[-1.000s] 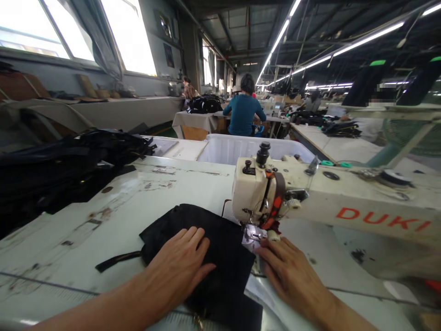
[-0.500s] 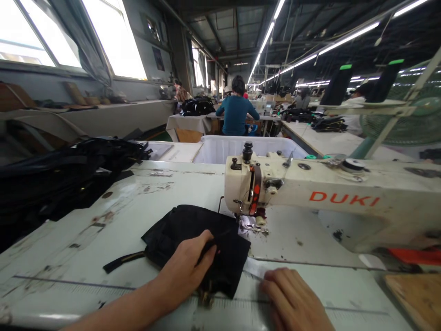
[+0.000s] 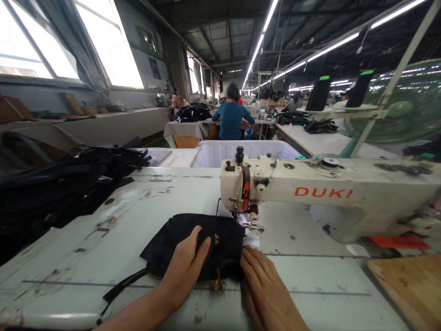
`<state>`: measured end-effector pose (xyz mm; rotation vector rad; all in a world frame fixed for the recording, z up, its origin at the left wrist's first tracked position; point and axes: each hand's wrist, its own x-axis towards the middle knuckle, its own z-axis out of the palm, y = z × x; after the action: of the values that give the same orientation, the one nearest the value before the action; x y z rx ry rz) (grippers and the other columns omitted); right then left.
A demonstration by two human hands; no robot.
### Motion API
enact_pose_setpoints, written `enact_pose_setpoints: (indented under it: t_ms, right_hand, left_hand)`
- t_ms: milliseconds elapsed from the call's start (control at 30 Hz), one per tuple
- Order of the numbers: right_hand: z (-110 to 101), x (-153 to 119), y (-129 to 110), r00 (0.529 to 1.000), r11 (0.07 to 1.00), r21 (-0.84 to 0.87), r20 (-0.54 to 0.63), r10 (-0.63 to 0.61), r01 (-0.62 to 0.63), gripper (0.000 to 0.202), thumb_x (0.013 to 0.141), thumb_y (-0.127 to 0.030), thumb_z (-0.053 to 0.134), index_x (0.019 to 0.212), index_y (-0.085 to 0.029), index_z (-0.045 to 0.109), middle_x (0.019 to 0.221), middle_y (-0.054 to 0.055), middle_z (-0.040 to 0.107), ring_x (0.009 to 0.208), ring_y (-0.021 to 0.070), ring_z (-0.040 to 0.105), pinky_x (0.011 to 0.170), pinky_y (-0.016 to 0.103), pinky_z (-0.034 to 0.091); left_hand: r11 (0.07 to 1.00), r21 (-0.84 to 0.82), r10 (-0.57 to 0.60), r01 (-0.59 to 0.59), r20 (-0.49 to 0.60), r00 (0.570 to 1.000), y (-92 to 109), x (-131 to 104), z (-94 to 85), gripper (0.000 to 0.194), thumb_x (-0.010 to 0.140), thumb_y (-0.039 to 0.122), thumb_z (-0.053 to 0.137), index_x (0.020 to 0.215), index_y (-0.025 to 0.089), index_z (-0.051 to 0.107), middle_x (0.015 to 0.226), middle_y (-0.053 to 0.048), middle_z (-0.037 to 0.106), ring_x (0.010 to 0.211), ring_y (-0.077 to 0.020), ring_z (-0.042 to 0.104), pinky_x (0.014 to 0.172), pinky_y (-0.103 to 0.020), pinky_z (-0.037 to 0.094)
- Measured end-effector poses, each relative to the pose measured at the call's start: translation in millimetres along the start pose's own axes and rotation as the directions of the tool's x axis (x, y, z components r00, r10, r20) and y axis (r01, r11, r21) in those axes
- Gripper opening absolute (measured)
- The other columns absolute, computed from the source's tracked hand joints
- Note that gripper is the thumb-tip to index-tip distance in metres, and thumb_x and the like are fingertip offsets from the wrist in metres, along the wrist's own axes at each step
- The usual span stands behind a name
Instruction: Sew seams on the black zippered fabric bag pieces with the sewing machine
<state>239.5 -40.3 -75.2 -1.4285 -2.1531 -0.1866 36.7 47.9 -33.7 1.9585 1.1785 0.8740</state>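
A black fabric piece (image 3: 161, 243) lies on the sewing table, its far right corner by the needle area of the sewing machine (image 3: 324, 184). My left hand (image 3: 186, 264) rests on it, thumb and fingers pinching a fold of the cloth. At its right edge my right hand (image 3: 262, 280) lies flat, fingers together and fingertips touching the edge; its thumb is hidden. Just beyond those fingertips shows a small white strip (image 3: 252, 240). A gold-coloured metal zipper part (image 3: 218, 285) pokes out at the near edge, and a narrow zipper tape (image 3: 126, 282) trails off to the left.
Dark fabric pieces (image 3: 69, 184) are heaped along the table's left side. Behind the machine stands a white plastic bin (image 3: 248, 149). A wooden board (image 3: 409, 285) is at the right, near a fan (image 3: 399, 108). A person in a teal top (image 3: 232, 120) sits further back.
My right hand has moved left to the fabric's right edge, and the white strip now sits nearer the needle. My left hand keeps its hold on the fabric. The view has shifted slightly.
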Motion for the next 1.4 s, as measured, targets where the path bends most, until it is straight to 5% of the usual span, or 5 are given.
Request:
enact_pose_setpoints:
  t_ms: [267,533,733,900,1400]
  right_hand:
    - [-24.1,38.3,-3.2,0.932,0.967,0.256,0.349,-0.099,0.007,0.036,0.078,-0.018,0.047,0.113,-0.017,0.054,0.115,0.009,0.060,0.120,0.0224,0.048,0.106,0.038,0.036]
    - [-19.6,43.1,12.6,0.949,0.914,0.400,0.259,-0.182,0.066,0.039,0.075,-0.023,0.053,0.114,-0.018,0.051,0.119,0.010,0.056,0.118,0.0230,0.047,0.103,0.036,0.036]
    - [-30.5,36.5,17.6,0.942,0.894,0.444,0.322,-0.096,-0.061,0.057,0.073,-0.012,0.046,0.130,-0.017,0.046,0.127,0.009,0.056,0.119,0.0197,0.050,0.103,0.033,0.038]
    - [-27.0,29.3,13.6,0.903,0.935,0.353,0.408,-0.136,-0.018,0.077,0.081,-0.033,0.052,0.149,-0.012,0.022,0.154,0.012,0.025,0.142,0.0249,0.022,0.113,0.041,0.022]
    - [-18.4,64.7,24.1,0.900,0.946,0.302,0.368,-0.233,0.122,0.062,0.073,-0.049,0.069,0.121,-0.012,0.054,0.120,0.014,0.063,0.116,0.0286,0.052,0.099,0.039,0.038]
  left_hand:
    - [0.977,0.156,0.136,-0.145,0.068,0.988,6.0,-7.4,-0.7,0.018,0.099,0.029,0.036,0.103,0.023,0.052,0.102,-0.004,0.064,0.099,-0.0194,0.062,0.089,-0.032,0.049]
    - [0.817,0.459,0.221,-0.350,0.311,0.924,25.2,-8.6,6.3,0.038,0.073,0.017,0.061,0.109,0.020,0.050,0.121,-0.010,0.052,0.112,-0.0276,0.053,0.095,-0.041,0.047]
    - [0.807,0.556,0.085,-0.200,0.225,0.971,28.4,3.5,7.1,0.013,0.075,0.009,0.047,0.082,0.020,0.048,0.083,-0.002,0.057,0.074,-0.0197,0.059,0.069,-0.031,0.048]
    - [0.857,0.503,0.099,-0.115,0.057,0.993,15.5,12.6,1.1,0.015,0.087,0.028,0.048,0.075,0.021,0.049,0.064,0.002,0.054,0.056,-0.0169,0.055,0.056,-0.027,0.043]
    - [0.744,0.541,0.413,-0.392,0.089,0.906,21.2,14.4,-1.2,0.008,0.092,0.023,0.044,0.092,0.019,0.051,0.083,-0.001,0.057,0.065,-0.0152,0.055,0.060,-0.026,0.043]
